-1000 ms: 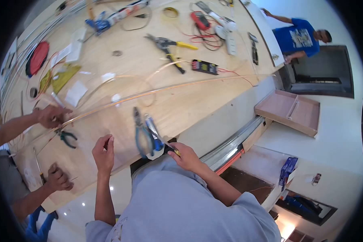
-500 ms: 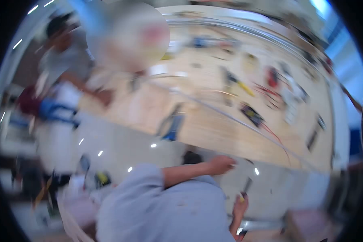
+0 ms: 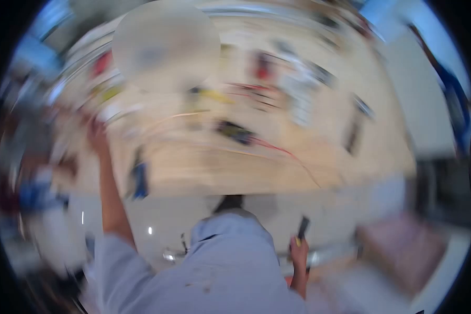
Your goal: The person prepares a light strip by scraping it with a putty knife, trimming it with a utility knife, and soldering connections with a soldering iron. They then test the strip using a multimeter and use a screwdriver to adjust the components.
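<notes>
My left arm stretches forward over the wooden table, and my left hand (image 3: 93,131) is above its left part, close to some pale and yellow items. That hand is smeared by motion, so its fingers cannot be read. Blue-handled pliers (image 3: 139,178) lie on the table to the right of my left forearm. Low on the right, away from the tabletop, my right hand (image 3: 299,252) is closed around a tool with a dark flat end (image 3: 303,226) and a yellow patch at the grip. Its exact kind is too blurred to tell.
On the table (image 3: 193,175) lie a dark device with red wires (image 3: 235,132), a yellow-handled tool (image 3: 214,96), a red object (image 3: 261,65) and a white strip (image 3: 300,99). Another person (image 3: 31,136) is at the left. A pinkish box (image 3: 403,248) stands lower right.
My view has swung to the right, so the table's items sit further left. My left arm went from bent across my body to stretched over the table. My right hand still holds the tool.
</notes>
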Available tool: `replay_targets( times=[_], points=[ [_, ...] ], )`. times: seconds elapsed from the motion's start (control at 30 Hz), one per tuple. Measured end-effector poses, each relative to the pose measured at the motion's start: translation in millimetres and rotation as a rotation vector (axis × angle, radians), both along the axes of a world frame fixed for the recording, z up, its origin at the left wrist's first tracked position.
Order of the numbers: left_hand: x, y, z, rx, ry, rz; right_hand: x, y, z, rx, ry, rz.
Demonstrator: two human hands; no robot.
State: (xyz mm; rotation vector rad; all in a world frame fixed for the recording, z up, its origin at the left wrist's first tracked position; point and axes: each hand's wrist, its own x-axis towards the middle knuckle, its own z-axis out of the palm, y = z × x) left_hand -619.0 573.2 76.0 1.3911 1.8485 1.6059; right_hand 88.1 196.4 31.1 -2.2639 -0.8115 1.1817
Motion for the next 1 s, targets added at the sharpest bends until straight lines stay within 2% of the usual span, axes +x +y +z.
replay_targets(
  times=[0.03,0.1,0.13,0.17,0.2,0.23,0.3,0.4,0.5,0.6,0.7,0.73,0.87,1.0],
  points=[
    [119.5,-0.5,-13.9,-0.149,0.051,0.035,18.4,1.8,-12.1,0.048,-0.033,-0.029],
    [319.3,-22.8,-37.2,-0.311,0.121,-0.225,37.1,34.1,7.5,0.152,-0.015,-0.25],
    [393.3,-37.4,-65.5,-0.242,0.241,-0.379,44.3,36.1,0.8,0.216,0.06,-0.453],
    [455.7,-51.3,-70.6,-0.178,0.141,-0.656,49.2,40.7,-1.1,0.275,0.078,-0.585],
    [518.1,-66.0,-35.1,-0.264,0.087,-0.892,62.6,48.3,0.2,0.331,0.108,-0.684],
    [560.7,-73.9,-29.5,-0.246,0.058,-1.087,76.6,55.5,5.9,0.364,0.086,-0.734],
    [636.2,-73.5,-12.4,-0.119,0.157,-1.292,113.7,73.4,15.0,0.415,0.066,-0.81],
    [719.0,-59.4,-20.6,-0.012,0.237,-1.412,178.3,86.0,14.9,0.559,0.096,-0.907],
    [793.5,-54.7,-28.2,-0.107,0.353,-1.439,253.9,105.2,0.0,0.573,0.167,-0.977],
    [870.8,-69.0,-46.4,-0.161,0.353,-1.371,334.8,140.2,-14.0,0.672,0.248,-1.015],
    [930.9,-83.2,-62.5,-0.098,0.447,-1.276,390.6,167.7,-19.8,0.721,0.302,-1.0],
    [941.1,-85.3,-62.8,-0.126,0.459,-1.284,401.9,171.8,-19.8,0.729,0.31,-0.981],
    [958.5,-91.8,-69.0,-0.204,0.434,-1.228,433.2,187.3,-16.3,0.502,0.344,-0.789],
    [957.6,-88.9,-65.3,-0.243,0.429,-1.217,452.9,188.9,-18.4,0.451,0.3,-0.548]
  ],
)
